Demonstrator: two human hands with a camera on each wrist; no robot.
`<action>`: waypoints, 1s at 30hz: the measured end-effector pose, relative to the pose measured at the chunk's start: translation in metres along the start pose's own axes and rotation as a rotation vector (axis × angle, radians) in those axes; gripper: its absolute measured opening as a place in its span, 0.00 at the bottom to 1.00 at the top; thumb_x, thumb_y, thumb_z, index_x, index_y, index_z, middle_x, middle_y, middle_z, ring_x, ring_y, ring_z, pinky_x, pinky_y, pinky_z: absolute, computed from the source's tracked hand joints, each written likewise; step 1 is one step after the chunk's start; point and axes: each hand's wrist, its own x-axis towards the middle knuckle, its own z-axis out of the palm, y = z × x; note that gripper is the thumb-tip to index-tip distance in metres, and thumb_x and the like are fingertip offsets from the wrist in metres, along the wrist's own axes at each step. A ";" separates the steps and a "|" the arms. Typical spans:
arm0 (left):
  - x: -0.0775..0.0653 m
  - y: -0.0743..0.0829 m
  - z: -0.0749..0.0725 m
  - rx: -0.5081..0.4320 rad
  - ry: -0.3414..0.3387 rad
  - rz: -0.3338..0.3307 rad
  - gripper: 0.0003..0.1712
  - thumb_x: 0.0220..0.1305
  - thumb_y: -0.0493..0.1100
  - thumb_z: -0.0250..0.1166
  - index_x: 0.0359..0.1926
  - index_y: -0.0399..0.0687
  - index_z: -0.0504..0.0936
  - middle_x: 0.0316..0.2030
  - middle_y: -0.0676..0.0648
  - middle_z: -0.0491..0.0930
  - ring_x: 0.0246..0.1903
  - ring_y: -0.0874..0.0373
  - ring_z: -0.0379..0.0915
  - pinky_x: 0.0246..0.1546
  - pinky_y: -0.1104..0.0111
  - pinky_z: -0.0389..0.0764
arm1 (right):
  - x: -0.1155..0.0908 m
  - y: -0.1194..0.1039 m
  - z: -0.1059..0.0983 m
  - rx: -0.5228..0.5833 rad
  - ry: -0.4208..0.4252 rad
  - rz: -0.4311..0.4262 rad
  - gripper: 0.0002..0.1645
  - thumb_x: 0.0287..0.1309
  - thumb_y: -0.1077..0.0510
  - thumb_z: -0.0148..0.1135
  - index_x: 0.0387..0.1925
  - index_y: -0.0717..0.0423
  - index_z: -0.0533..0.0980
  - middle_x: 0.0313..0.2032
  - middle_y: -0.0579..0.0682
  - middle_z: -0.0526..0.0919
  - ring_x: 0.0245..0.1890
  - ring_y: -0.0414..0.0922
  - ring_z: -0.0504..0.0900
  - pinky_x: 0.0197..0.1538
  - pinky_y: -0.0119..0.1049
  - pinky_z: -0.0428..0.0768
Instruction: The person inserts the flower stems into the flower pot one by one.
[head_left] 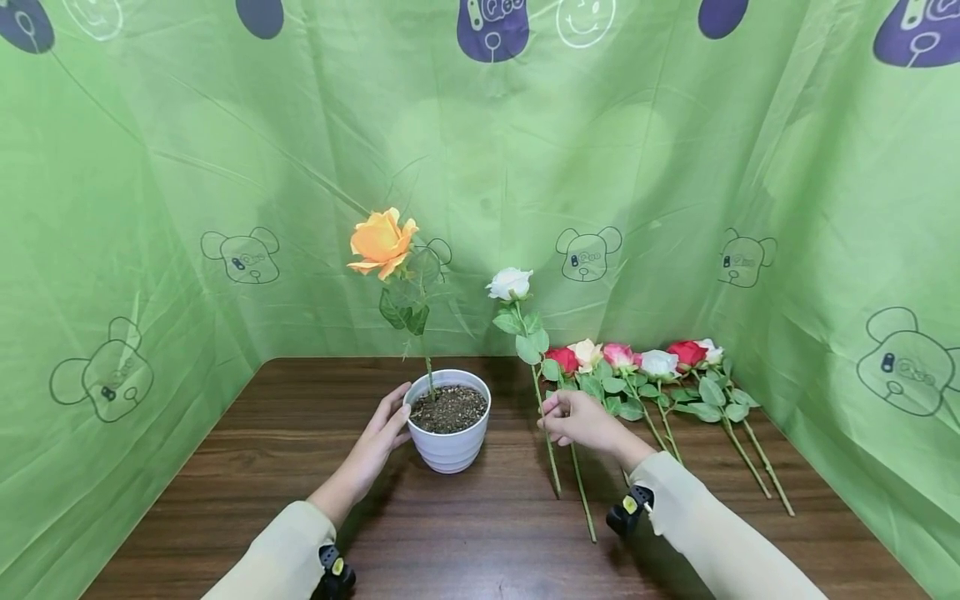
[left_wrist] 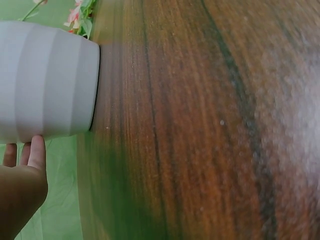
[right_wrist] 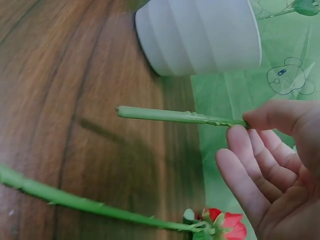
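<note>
My left hand rests against the left side of a white ribbed flowerpot, its fingers fairly straight. The left wrist view shows those fingertips touching the pot's wall. Dark soil fills the pot, and an orange rose stands in it, stem near the left rim. To the pot's right, my right hand pinches the stem of a white rose between thumb and fingertips, bloom up. In the right wrist view the lower stem hangs off the table, its cut end free.
Several roses lie along the back right of the wooden table: red, cream, pink and white among them, stems toward the front. Green printed cloth encloses the table's back and sides.
</note>
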 end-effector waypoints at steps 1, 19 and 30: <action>0.000 0.000 0.000 -0.001 0.000 0.000 0.32 0.81 0.51 0.47 0.77 0.47 0.53 0.72 0.34 0.54 0.70 0.40 0.54 0.67 0.44 0.64 | 0.001 -0.003 0.000 0.003 0.011 -0.009 0.12 0.61 0.65 0.64 0.44 0.69 0.73 0.36 0.61 0.84 0.28 0.46 0.83 0.34 0.46 0.87; 0.000 0.000 0.000 -0.023 -0.007 -0.005 0.31 0.81 0.49 0.47 0.77 0.47 0.52 0.73 0.34 0.53 0.71 0.40 0.53 0.67 0.44 0.63 | 0.030 -0.074 0.004 0.088 0.172 -0.187 0.13 0.66 0.56 0.66 0.43 0.63 0.76 0.34 0.57 0.84 0.30 0.52 0.85 0.38 0.53 0.86; 0.000 0.001 0.000 -0.019 -0.008 -0.005 0.32 0.81 0.50 0.47 0.78 0.45 0.51 0.73 0.34 0.52 0.71 0.39 0.53 0.68 0.44 0.62 | 0.049 -0.106 0.018 0.177 0.260 -0.272 0.13 0.67 0.56 0.66 0.45 0.61 0.76 0.36 0.54 0.87 0.33 0.60 0.86 0.39 0.50 0.87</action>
